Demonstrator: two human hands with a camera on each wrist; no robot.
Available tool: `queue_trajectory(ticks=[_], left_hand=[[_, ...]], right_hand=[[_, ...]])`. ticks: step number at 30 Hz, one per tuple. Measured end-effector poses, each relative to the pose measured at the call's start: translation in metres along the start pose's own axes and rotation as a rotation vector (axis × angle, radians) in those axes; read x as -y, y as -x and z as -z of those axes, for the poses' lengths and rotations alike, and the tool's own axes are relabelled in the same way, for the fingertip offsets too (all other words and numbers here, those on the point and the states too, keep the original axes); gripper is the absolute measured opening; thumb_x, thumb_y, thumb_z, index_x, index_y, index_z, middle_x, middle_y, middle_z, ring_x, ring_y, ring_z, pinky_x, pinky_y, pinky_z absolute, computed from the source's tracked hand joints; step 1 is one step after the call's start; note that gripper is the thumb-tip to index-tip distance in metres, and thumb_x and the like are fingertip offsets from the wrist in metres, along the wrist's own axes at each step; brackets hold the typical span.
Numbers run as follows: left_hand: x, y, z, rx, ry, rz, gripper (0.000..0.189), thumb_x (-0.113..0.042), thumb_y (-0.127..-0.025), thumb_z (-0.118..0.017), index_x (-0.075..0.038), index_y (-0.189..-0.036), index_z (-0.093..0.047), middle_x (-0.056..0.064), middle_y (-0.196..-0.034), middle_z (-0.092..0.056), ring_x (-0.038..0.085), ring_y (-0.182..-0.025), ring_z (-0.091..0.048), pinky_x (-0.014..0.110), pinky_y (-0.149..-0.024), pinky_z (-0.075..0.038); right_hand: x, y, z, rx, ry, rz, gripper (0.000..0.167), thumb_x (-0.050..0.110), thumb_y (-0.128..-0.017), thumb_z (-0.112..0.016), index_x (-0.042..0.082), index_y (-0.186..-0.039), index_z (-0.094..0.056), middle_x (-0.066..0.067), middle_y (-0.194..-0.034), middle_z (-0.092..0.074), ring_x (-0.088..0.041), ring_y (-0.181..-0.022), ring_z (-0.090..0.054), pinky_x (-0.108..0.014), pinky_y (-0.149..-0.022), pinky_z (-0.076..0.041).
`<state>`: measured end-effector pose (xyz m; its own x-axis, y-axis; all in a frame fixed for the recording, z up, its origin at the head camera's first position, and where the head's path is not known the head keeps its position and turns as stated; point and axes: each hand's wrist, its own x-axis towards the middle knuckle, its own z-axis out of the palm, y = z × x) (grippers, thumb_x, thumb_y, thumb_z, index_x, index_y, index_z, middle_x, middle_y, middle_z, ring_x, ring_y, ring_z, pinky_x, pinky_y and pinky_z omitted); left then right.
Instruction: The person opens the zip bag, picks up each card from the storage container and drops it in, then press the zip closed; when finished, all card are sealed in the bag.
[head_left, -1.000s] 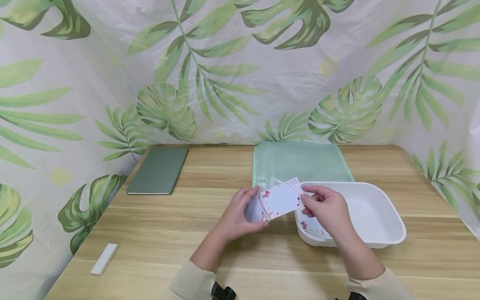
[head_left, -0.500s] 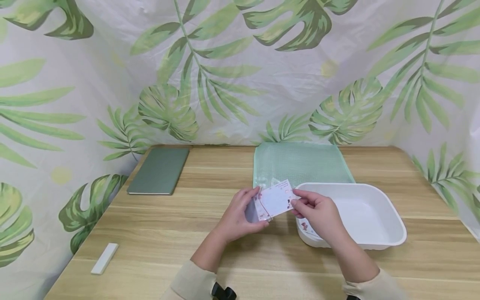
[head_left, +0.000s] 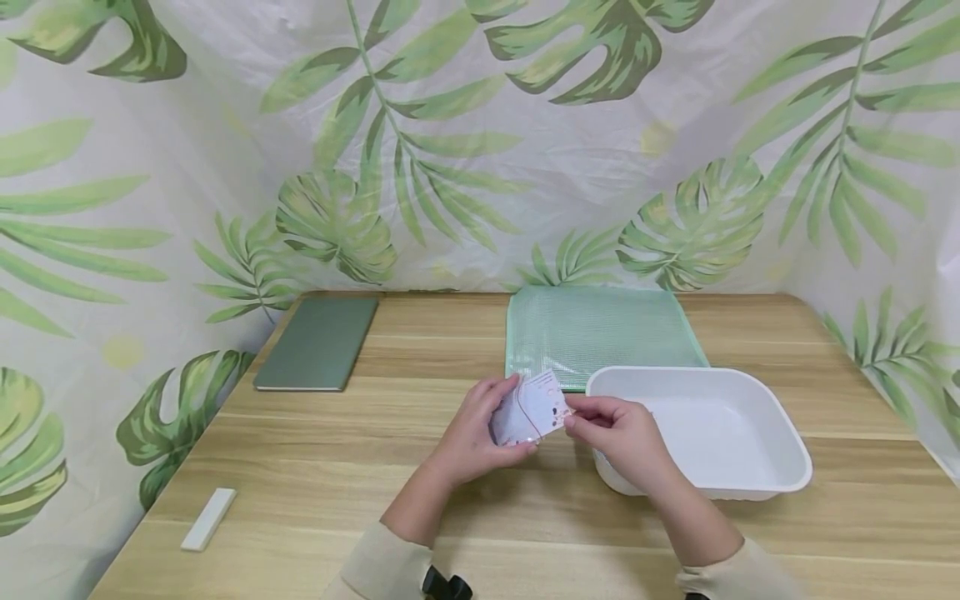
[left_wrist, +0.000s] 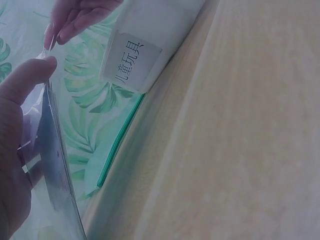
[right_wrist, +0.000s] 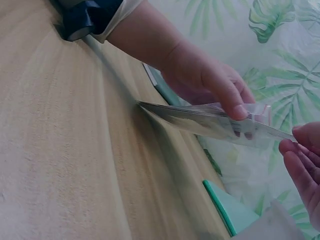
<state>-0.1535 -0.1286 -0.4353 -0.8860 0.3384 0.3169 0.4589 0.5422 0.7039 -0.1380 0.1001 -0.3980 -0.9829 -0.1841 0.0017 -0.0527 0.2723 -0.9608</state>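
Observation:
In the head view my left hand point(head_left: 468, 425) holds a clear zip bag point(right_wrist: 200, 120) between thumb and fingers, above the table. The bag's mouth faces right and has a thin red line. My right hand point(head_left: 622, 433) pinches the right edge of a white card point(head_left: 542, 404) printed with small red and dark figures. Most of this card lies within the bag; its pinched end sticks out. The right wrist view shows the bag side-on, with a thin stack of layers inside and the card point(right_wrist: 277, 132) reaching from its mouth to my right fingertips.
A white basin point(head_left: 787, 454) stands right, partly behind my right hand; its wall bears a label point(left_wrist: 131, 60). Behind lies a green mesh pouch point(head_left: 600, 329). A dark green notebook point(head_left: 318, 342) lies far left, a small white bar point(head_left: 210, 518) near left.
My right hand has moved left, sliding the card deeper into the bag. The left hand has stayed almost in place. A printed card seen earlier at the basin's near-left side is now hidden.

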Motion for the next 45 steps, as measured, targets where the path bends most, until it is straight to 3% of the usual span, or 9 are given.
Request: queue_trajectory(ticks=[5,11,19,25,28,30,37,45], left_hand=[[-0.001,0.000,-0.001,-0.005,-0.012,-0.012,0.089,-0.028,-0.068,-0.086,-0.006,-0.145,-0.046,0.012,-0.134,-0.052,0.023,-0.120,-0.049,0.036,-0.094,-0.049],[-0.002,0.001,-0.001,-0.005,-0.014,-0.008,0.089,-0.028,-0.068,-0.085,-0.007,-0.145,-0.046,0.012,-0.133,-0.052,0.023,-0.119,-0.050,0.034,-0.090,-0.050],[-0.001,0.000,-0.002,-0.005,-0.009,-0.010,0.088,-0.028,-0.068,-0.085,-0.008,-0.145,-0.047,0.011,-0.133,-0.053,0.022,-0.117,-0.050,0.033,-0.089,-0.049],[-0.001,0.000,-0.002,-0.009,-0.012,-0.007,0.090,-0.029,-0.067,-0.086,-0.009,-0.146,-0.046,0.010,-0.133,-0.053,0.022,-0.118,-0.050,0.034,-0.091,-0.048],[-0.001,0.000,-0.001,-0.013,-0.009,-0.004,0.091,-0.028,-0.067,-0.086,-0.009,-0.145,-0.046,0.010,-0.133,-0.053,0.022,-0.119,-0.049,0.036,-0.093,-0.047],[-0.001,0.000,-0.001,-0.015,-0.009,-0.002,0.090,-0.028,-0.066,-0.086,-0.008,-0.145,-0.046,0.010,-0.133,-0.052,0.022,-0.119,-0.049,0.037,-0.093,-0.047],[0.000,0.000,-0.001,-0.015,-0.010,0.006,0.090,-0.028,-0.067,-0.086,-0.009,-0.146,-0.046,0.010,-0.132,-0.052,0.022,-0.117,-0.049,0.036,-0.092,-0.047],[-0.001,0.000,-0.001,-0.006,-0.005,0.020,0.091,-0.029,-0.067,-0.086,-0.010,-0.146,-0.045,0.009,-0.133,-0.052,0.020,-0.117,-0.049,0.035,-0.091,-0.047]], right_hand=[[-0.003,-0.002,-0.011,0.001,0.009,0.013,0.028,0.012,-0.086,-0.073,-0.001,-0.110,-0.072,-0.015,-0.103,-0.074,-0.003,-0.078,-0.066,-0.020,-0.071,-0.055],[-0.006,-0.004,-0.021,0.024,0.045,0.006,0.025,0.013,-0.086,-0.073,0.002,-0.108,-0.074,-0.009,-0.093,-0.073,-0.006,-0.074,-0.065,-0.020,-0.066,-0.054],[-0.005,-0.003,-0.022,0.089,0.045,0.025,0.025,0.015,-0.091,-0.068,-0.001,-0.110,-0.072,-0.016,-0.106,-0.072,-0.015,-0.079,-0.069,-0.021,-0.069,-0.056],[-0.002,-0.009,0.006,0.024,0.041,0.060,0.030,0.013,-0.091,-0.067,-0.005,-0.114,-0.068,-0.022,-0.099,-0.071,-0.007,-0.075,-0.066,-0.021,-0.071,-0.055],[-0.003,-0.017,0.030,-0.028,0.107,0.055,0.031,0.015,-0.091,-0.067,-0.004,-0.115,-0.068,-0.020,-0.100,-0.071,-0.001,-0.076,-0.062,-0.019,-0.071,-0.053],[-0.005,-0.022,0.047,-0.037,0.189,0.023,0.033,0.019,-0.092,-0.067,-0.002,-0.118,-0.067,-0.018,-0.104,-0.071,-0.005,-0.082,-0.062,-0.021,-0.071,-0.053],[-0.026,-0.039,0.089,0.093,0.470,-0.121,0.044,0.027,-0.091,-0.068,0.002,-0.127,-0.062,-0.016,-0.112,-0.067,-0.024,-0.099,-0.059,-0.032,-0.082,-0.052],[-0.059,-0.049,0.096,0.227,0.622,-0.173,0.050,0.026,-0.081,-0.078,0.000,-0.122,-0.065,-0.017,-0.112,-0.065,-0.027,-0.099,-0.057,-0.047,-0.091,-0.048]])
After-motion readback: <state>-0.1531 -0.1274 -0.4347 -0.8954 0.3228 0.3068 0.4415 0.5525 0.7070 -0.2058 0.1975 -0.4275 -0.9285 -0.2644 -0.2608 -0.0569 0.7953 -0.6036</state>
